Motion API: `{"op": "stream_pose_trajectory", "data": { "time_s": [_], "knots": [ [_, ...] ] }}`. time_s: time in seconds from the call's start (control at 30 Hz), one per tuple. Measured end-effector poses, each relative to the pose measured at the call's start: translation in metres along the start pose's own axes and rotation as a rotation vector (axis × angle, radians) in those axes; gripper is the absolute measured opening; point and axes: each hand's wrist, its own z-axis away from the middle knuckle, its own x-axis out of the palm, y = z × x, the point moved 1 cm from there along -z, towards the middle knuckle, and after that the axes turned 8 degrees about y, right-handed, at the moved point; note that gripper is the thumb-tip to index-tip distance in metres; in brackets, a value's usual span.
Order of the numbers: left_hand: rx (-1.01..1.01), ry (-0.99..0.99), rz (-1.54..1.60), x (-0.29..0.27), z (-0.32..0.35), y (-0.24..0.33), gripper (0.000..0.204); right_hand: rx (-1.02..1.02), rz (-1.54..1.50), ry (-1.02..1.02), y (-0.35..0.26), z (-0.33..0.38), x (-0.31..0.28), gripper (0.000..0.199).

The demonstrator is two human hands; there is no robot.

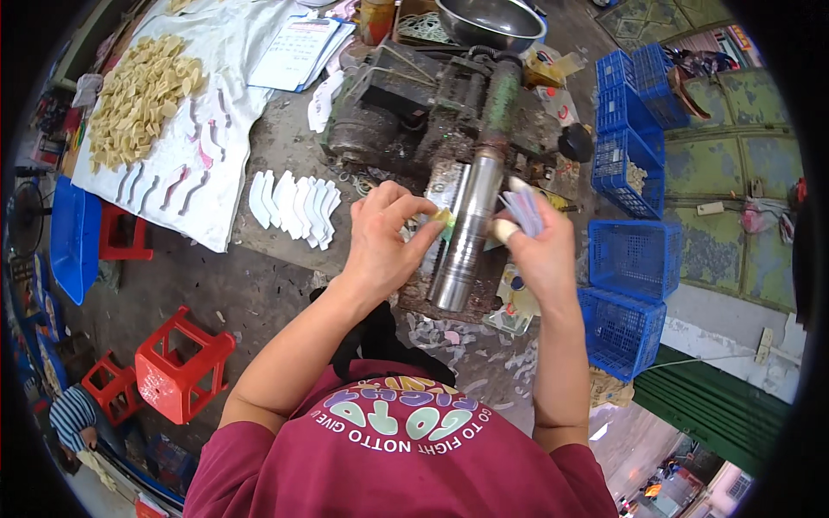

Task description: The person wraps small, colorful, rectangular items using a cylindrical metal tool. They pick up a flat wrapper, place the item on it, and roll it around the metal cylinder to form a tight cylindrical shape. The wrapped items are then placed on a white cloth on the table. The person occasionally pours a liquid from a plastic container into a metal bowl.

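A shiny metal cylinder (469, 233) juts toward me from a grimy green machine (380, 108). To its left, my left hand (389, 233) pinches a small yellowish piece (445, 216) between thumb and forefinger, close to the metal. On the other side, my right hand (544, 250) grips a bundle of thin pale strips (523, 210); pale covers show on its thumb and a fingertip. Several white curved pieces (295, 207) lie in an overlapping row on the bench, left of my left hand.
Yellowish pieces (142, 99) are heaped on a white cloth (229, 129), beside dark curved strips. A clipboard (298, 52) and metal bowl (492, 22) sit at the back. Blue crates (635, 259) stand at right, a red stool (183, 367) at lower left. Scraps litter the floor.
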Motion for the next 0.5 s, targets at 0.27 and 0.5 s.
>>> {"op": "stream_pose_trajectory", "data": {
  "time_s": [0.27,0.5],
  "knots": [
    [-0.349,0.357,0.043,-0.078,-0.013,-0.095,0.007,0.13,-0.336,-0.151,-0.009,0.002,-0.022,0.035],
    [0.103,0.03,-0.743,-0.123,0.042,-0.186,0.007,0.088,-0.569,-0.219,-0.022,0.013,0.0,0.028]
  ]
}}
